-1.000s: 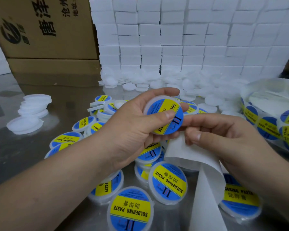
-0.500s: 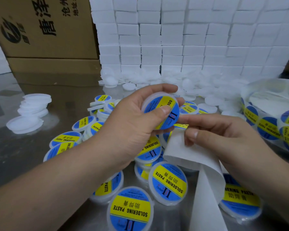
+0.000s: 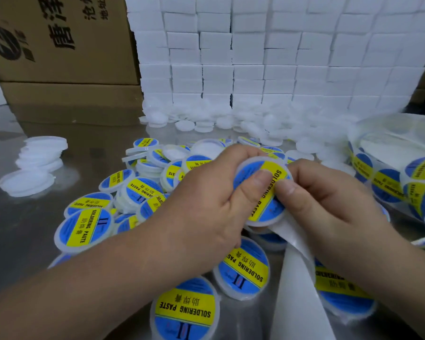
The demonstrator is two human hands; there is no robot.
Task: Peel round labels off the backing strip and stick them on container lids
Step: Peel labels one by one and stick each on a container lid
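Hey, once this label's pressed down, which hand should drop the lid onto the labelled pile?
Left, probably. The left hand grips the lid, and the labelled pile lies just beside it. The right hand only thumbs the label and holds the backing strip.

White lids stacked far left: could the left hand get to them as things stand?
Probably, once freed: the left hand grips a labelled lid, and only flat finished lids and table lie toward the white lids.
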